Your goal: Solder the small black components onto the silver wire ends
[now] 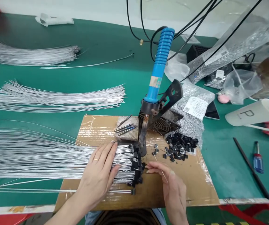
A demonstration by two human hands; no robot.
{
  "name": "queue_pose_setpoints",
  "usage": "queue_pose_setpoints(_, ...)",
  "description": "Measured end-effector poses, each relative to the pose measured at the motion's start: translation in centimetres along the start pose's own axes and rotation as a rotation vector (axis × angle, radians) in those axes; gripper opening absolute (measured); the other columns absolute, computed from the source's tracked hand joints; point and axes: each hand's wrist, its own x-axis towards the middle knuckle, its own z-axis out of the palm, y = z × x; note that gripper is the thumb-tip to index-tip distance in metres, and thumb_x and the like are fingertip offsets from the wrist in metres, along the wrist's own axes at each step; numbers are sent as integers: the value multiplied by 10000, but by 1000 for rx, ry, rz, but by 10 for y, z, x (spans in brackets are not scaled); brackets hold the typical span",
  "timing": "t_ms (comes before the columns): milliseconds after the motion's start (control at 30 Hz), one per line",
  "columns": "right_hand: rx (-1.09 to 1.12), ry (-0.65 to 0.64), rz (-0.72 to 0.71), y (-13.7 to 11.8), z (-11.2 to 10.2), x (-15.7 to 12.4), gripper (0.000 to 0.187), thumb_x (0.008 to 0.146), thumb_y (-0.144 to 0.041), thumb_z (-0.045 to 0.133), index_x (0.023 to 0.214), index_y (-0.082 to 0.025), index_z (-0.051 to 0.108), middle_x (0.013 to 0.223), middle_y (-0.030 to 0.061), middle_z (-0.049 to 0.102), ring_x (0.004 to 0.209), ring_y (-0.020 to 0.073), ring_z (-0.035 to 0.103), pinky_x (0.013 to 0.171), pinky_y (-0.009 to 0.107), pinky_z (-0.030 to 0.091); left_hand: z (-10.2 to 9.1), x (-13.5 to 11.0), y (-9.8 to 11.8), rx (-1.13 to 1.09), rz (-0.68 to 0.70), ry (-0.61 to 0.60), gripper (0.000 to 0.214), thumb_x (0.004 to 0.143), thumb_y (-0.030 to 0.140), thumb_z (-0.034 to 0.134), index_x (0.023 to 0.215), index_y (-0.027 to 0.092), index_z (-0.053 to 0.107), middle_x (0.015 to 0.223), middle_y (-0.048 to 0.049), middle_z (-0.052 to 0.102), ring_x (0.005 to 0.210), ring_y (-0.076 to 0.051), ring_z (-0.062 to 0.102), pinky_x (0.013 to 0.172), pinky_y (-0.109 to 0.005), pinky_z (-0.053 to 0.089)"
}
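Note:
My left hand (100, 172) lies flat with its fingers stretched out on a fan of thin silver wires (31, 156), pressing down the ends that carry small black parts (135, 165). My right hand (171, 187) rests on the cardboard sheet (190, 184) just right of those ends, fingers curled in a pinch around a thin solder wire (162, 173). A blue-handled soldering iron (159, 72) stands in its stand (164, 106), its tip pointing down near the black parts. A heap of loose black parts (178, 148) lies to the right.
Two more bundles of silver wires (54, 98) lie on the green table (101, 43) at the left. Plastic bags (242, 40), black cables, a white paper cup (256, 112), a blue screwdriver (258, 161) and a black rod (251, 168) fill the right side.

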Motion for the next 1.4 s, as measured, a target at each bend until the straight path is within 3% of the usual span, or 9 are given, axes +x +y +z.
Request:
queue_pose_setpoints(300,225,43,-29,9,-10,11,536,1062,-597,484,1097,-205,847,1022,136,842,835,277,805,736,410,670,-28,3,-8,-264,-166,-82,471,1097,230,439,1568,221,423,1515,-151,546,1372,-291,562,1125,-433,492)
queue_pose_setpoints(400,235,84,-92,12,-19,13,546,1040,-623,520,1059,-197,860,948,132,841,776,267,799,688,394,674,-50,29,-29,-303,-236,18,336,1107,245,434,1420,209,550,1387,-111,652,1286,-240,637,1090,-375,517)
queue_pose_setpoints(500,233,118,-146,17,-25,14,522,1055,-583,520,1012,-193,865,884,116,832,717,239,783,636,354,660,-59,66,-67,-226,-241,103,256,1092,274,459,1211,180,666,1223,-117,717,1185,-272,665,1060,-433,510)
queue_pose_setpoints(633,204,111,-130,24,-28,13,470,1059,-512,548,986,-167,858,870,131,821,711,247,773,630,367,651,-41,117,-119,-207,-294,51,177,1010,301,621,1066,163,718,1092,-113,717,997,-270,695,915,-428,560)
queue_pose_setpoints(767,161,125,-119,23,-25,12,442,1056,-480,561,983,-155,852,870,136,814,712,245,761,628,368,635,-12,148,-144,-225,-342,5,177,980,331,717,988,154,709,1027,-52,711,883,-206,687,841,-404,578)
queue_pose_setpoints(1000,101,117,-105,11,-18,9,431,1088,-424,512,992,-162,841,863,114,797,743,221,741,641,319,603,-11,154,-148,-285,-343,46,130,961,280,690,894,171,665,1006,-56,667,985,-241,628,928,-421,499)
queue_pose_setpoints(1167,78,81,-121,10,-18,10,426,1104,-385,485,984,-185,842,828,84,791,738,190,731,659,276,601,-23,149,-147,-348,-378,93,110,1023,272,558,985,179,602,858,-34,666,794,-200,619,801,-342,474)
queue_pose_setpoints(1300,56,80,-138,11,-18,9,424,1109,-369,472,982,-192,837,836,76,790,746,180,729,666,262,594,-19,147,-148,-348,-333,48,157,964,302,672,1056,177,651,915,-20,646,711,-164,587,754,-320,458)
queue_pose_setpoints(1400,12,92,-124,11,-18,7,422,1101,-379,489,963,-180,835,824,83,787,738,190,730,652,271,584,-13,147,-149,-326,-302,27,124,916,299,732,942,179,714,950,-25,609,724,-164,564,775,-331,462)
